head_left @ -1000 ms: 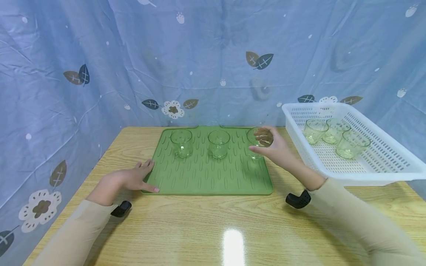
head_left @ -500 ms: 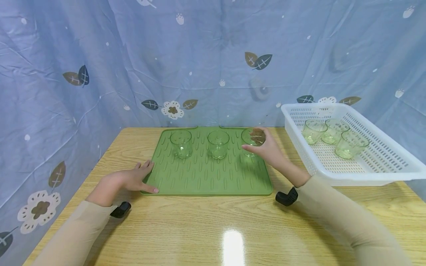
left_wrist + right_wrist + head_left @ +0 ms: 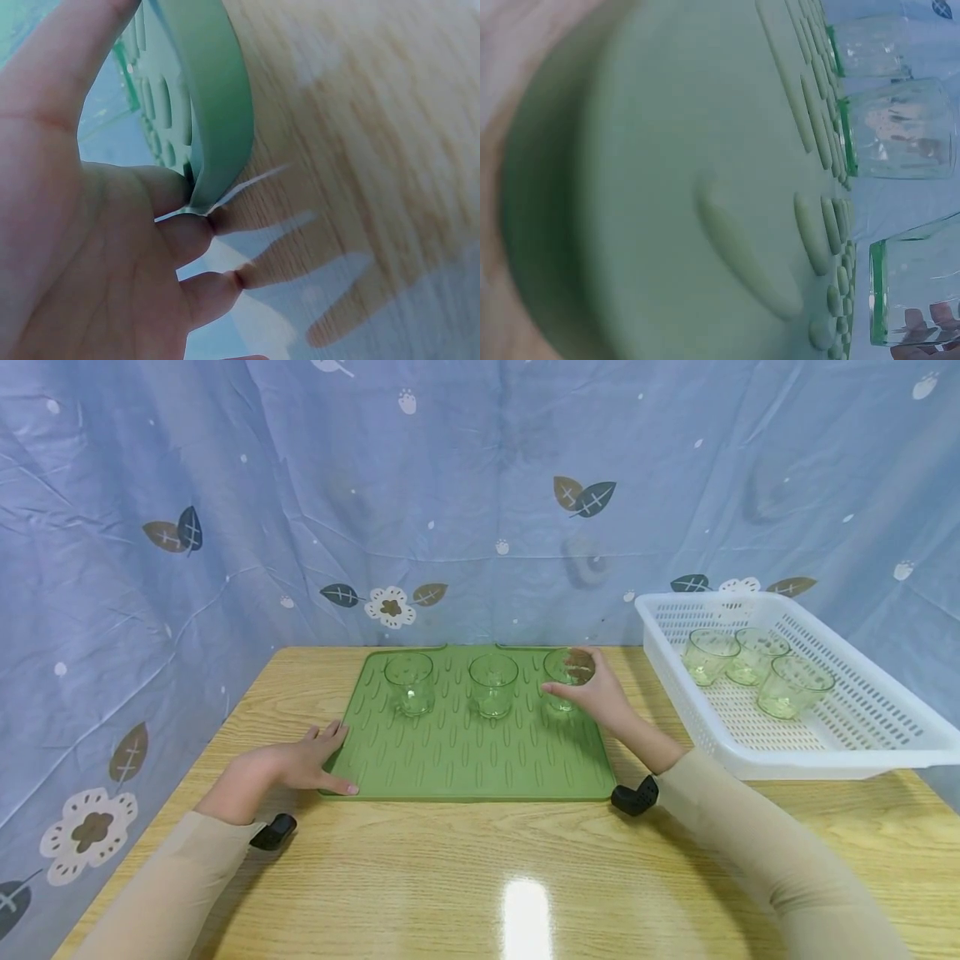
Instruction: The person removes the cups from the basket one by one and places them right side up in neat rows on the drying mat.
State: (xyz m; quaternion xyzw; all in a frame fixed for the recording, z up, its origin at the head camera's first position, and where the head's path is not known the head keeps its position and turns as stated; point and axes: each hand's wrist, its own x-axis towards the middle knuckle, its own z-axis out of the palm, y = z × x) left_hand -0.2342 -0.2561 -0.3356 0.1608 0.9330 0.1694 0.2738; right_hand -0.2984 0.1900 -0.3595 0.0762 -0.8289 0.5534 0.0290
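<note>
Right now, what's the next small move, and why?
Probably lower the held glass onto the mat: the right hand grips it, a gap appears under its base in the right wrist view, and it roughly lines up with the middle glass.

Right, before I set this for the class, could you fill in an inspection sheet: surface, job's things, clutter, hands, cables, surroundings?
Surface: wood-grain table, bright reflection near the front.
Job's things: green mat; left glass and middle glass stand upright on it; right glass is in the hand, a gap showing beneath it in the right wrist view; white basket holds three more glasses.
Clutter: nothing seen.
Hands: left hand spread at the mat's left side, touching it; right hand grips the right glass; black device at each wrist.
Cables: nothing seen.
Surroundings: blue curtain with leaf and flower prints behind the table.
</note>
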